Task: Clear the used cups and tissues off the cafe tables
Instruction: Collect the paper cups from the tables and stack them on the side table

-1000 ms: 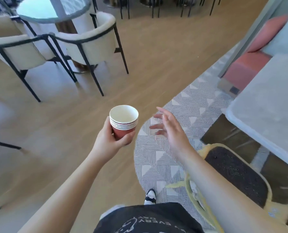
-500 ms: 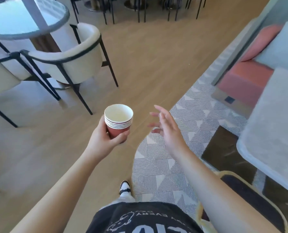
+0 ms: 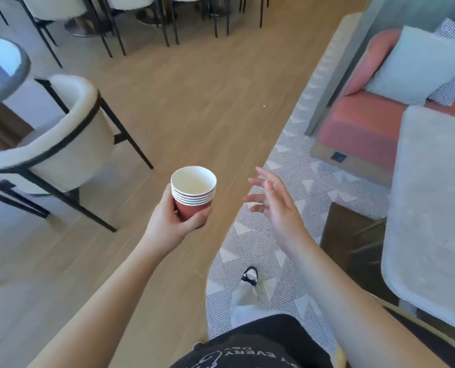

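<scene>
A stack of several red paper cups (image 3: pixel 193 191) with white rims stands upright in my left hand (image 3: pixel 168 221), which grips it round the lower part, above the wooden floor. The top cup looks empty inside. To its right, my right hand (image 3: pixel 276 205) hovers with fingers spread and relaxed, holding nothing, over the edge of the patterned rug. No tissues are in view.
A cream chair with black legs (image 3: pixel 54 147) and a round glass table (image 3: pixel 1 70) stand at the left. A grey table (image 3: pixel 433 208) and a pink sofa (image 3: pixel 361 128) with cushions are at the right. More chair legs line the far side. A patterned rug (image 3: pixel 279 261) lies underfoot.
The view has shifted forward and right: the chair and glass table slid toward the left edge, the sofa and grey table came closer. Both hands keep their pose, the cups still held.
</scene>
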A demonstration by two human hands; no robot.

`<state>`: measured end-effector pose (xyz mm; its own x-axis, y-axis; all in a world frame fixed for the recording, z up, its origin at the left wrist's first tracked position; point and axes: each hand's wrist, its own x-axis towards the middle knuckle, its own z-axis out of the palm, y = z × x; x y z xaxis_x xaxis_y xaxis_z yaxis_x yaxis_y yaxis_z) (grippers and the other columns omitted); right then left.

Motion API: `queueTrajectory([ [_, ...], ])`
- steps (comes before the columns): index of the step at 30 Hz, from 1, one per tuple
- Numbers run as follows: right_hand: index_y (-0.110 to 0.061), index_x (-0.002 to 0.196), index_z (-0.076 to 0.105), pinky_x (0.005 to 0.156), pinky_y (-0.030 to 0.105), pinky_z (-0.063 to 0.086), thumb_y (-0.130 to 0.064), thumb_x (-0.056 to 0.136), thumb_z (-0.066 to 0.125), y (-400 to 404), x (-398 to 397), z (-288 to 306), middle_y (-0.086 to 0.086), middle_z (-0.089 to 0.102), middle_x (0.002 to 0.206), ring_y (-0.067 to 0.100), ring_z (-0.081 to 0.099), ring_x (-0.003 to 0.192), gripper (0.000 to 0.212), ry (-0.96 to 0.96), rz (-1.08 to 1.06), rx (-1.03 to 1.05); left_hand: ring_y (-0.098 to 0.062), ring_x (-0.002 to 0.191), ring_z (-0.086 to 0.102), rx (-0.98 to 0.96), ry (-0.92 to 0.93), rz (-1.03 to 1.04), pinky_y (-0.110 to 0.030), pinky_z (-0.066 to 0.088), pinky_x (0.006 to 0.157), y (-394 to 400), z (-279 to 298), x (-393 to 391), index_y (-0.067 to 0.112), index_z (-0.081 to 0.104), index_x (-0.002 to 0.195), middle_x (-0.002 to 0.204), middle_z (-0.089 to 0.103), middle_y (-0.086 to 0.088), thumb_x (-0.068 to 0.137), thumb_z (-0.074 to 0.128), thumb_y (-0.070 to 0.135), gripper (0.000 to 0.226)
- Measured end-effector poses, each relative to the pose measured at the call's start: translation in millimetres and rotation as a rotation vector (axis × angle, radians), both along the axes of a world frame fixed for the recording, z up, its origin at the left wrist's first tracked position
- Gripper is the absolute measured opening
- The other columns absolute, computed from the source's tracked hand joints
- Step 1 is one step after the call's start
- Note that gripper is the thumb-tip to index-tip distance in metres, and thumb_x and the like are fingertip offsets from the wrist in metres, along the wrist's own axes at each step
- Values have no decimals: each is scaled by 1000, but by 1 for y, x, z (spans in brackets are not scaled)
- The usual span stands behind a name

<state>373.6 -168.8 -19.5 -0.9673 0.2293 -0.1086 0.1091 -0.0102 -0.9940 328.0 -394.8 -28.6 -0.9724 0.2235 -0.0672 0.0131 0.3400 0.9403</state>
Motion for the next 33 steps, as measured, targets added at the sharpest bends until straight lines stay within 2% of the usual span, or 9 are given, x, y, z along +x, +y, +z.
queueTrajectory([
  [3, -35, 137, 51, 82, 29, 57, -35, 108, 37, 37, -48, -9, -2, 62, 129, 14, 72, 98, 32, -4, -38, -19, 20, 96, 60, -12, -15, -26, 1, 43, 73, 42, -9, -55, 54, 47, 114, 108, 67, 31, 58, 75, 63, 64],
  [6, -26, 142, 49, 81, 26, 57, -32, 109, 37, 76, -96, -7, 1, 61, 131, 12, 71, 94, 36, -2, -72, -40, 17, 98, 62, 4, -21, -61, -1, 45, 74, 91, -6, -108, 47, 49, 126, 116, 67, 24, 58, 77, 63, 75],
  [8, -25, 142, 50, 81, 27, 56, -29, 109, 37, 101, -127, 2, 3, 61, 131, 13, 70, 93, 36, -8, -86, -55, 13, 101, 64, 21, -19, -75, -4, 47, 75, 122, 1, -141, 46, 49, 129, 112, 69, 28, 60, 79, 61, 77],
  [11, -27, 139, 52, 82, 30, 54, -28, 109, 37, 135, -171, 14, 4, 61, 130, 14, 70, 92, 33, 0, -81, -55, 12, 101, 64, 33, 1, -83, -5, 48, 77, 154, 13, -189, 54, 48, 122, 110, 67, 37, 62, 80, 59, 68],
  [19, -24, 140, 51, 84, 34, 53, -26, 110, 34, 192, -276, 20, 3, 60, 130, 13, 71, 91, 35, 2, -106, -30, 11, 107, 64, 34, 7, -72, -6, 49, 80, 197, 6, -308, 54, 50, 123, 114, 67, 36, 64, 81, 59, 67],
  [23, -24, 138, 53, 80, 30, 53, -24, 110, 33, 213, -346, 9, 3, 61, 128, 10, 72, 88, 34, 1, -134, -22, 11, 107, 64, 41, -14, -90, -6, 50, 80, 213, -10, -379, 54, 49, 123, 115, 67, 36, 64, 81, 60, 68],
  [29, -23, 137, 55, 78, 29, 54, -24, 110, 35, 234, -474, 9, 4, 62, 127, 12, 71, 87, 34, 8, -188, -4, 9, 110, 64, 67, -25, -163, -7, 50, 82, 239, -8, -507, 74, 50, 111, 117, 67, 33, 65, 82, 59, 58],
  [31, -24, 137, 56, 78, 29, 55, -27, 110, 35, 239, -514, 17, 1, 63, 126, 16, 72, 89, 34, 44, -203, 11, 8, 109, 65, 69, -9, -182, -8, 50, 82, 252, 0, -550, 72, 50, 112, 117, 67, 33, 66, 82, 57, 58],
  [33, -26, 136, 56, 80, 32, 56, -29, 110, 35, 245, -546, 24, -2, 64, 125, 22, 72, 92, 33, 73, -209, 29, 8, 109, 65, 79, 1, -205, -7, 49, 81, 264, 6, -589, 62, 51, 117, 116, 67, 33, 66, 81, 56, 60],
])
